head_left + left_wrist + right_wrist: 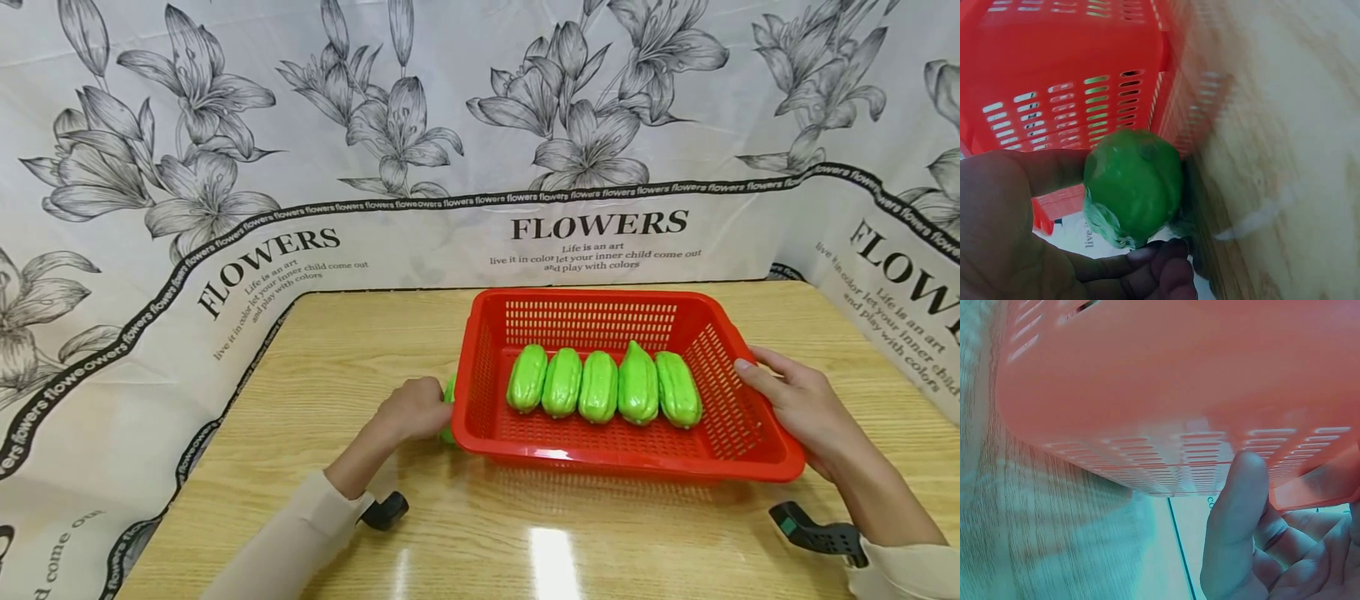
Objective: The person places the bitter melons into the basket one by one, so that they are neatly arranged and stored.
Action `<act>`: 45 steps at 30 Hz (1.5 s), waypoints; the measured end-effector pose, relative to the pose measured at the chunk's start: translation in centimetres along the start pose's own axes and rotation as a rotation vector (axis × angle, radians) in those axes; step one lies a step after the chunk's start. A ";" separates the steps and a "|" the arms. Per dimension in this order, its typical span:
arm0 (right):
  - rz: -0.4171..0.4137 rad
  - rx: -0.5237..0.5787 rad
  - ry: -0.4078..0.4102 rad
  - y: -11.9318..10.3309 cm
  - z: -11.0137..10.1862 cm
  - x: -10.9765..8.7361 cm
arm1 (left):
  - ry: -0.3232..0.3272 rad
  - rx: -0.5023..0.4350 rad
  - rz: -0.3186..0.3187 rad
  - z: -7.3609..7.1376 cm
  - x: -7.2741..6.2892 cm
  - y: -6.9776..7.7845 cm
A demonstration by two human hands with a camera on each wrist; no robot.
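A red perforated plastic basket [600, 442] is on the wooden table. Inside it, several glossy green ribbed fruits [598, 387], elongated in shape, lie side by side in a row. My left hand [416, 408] is just outside the basket's left end, holding another green fruit [1132, 187] between thumb and fingers. In the left wrist view, clear wrapping clings to this fruit; in the head view, the basket's rim and my hand mostly hide it. With thumb over the rim, my right hand [802, 404] grips the basket's right end; its other fingers are partly hidden beneath.
Behind the table [352, 350] hangs a white cloth [420, 242] printed with flowers and lettering, which also runs along both sides. Black wrist devices sit near the left cuff [385, 510] and the right cuff [817, 533].
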State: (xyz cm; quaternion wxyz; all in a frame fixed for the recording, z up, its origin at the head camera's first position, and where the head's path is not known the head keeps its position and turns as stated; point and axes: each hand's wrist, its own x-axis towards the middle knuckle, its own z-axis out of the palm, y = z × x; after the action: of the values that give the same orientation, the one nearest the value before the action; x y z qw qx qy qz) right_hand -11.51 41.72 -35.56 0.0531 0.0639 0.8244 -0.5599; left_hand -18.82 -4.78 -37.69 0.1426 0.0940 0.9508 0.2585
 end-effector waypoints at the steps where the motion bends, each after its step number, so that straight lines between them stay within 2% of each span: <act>1: 0.000 -0.002 -0.001 0.0 0.0 0.0 | 0.002 -0.012 0.010 0.0 0.1 -0.1; 5: 0.003 -0.003 -0.002 0.0 0.1 0.0 | 0.000 -0.054 0.040 -0.1 0.6 -0.5; 10: 0.007 -0.009 0.002 0.0 0.1 0.1 | -0.001 -0.057 0.034 -0.9 0.8 -0.9; 19: 0.011 -0.027 0.006 -0.1 0.0 0.0 | -0.009 -0.114 0.006 -3.2 0.8 -0.4; 24: 0.007 -0.020 0.006 -0.2 0.1 0.0 | -0.003 -0.131 0.020 -5.5 1.1 0.3; 28: 0.005 -0.017 0.006 -0.2 0.0 0.0 | 0.017 -0.129 0.047 -7.5 1.1 1.5; 32: 0.007 -0.016 0.003 -0.1 0.0 0.0 | 0.036 -0.129 0.069 -8.5 1.2 3.0; 37: 0.009 -0.022 0.006 -0.1 0.0 0.0 | 0.041 -0.124 0.093 -8.6 1.6 5.1; 45: 0.001 -0.032 0.008 -0.1 0.0 0.0 | 0.035 -0.101 0.128 -8.0 2.1 8.4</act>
State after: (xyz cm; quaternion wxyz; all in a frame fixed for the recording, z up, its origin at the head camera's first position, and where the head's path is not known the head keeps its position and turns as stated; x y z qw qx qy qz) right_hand -11.55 41.65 -35.47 0.0508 0.0656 0.8334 -0.5464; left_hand -22.42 -0.82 -27.21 0.1135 0.1429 0.9309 0.3163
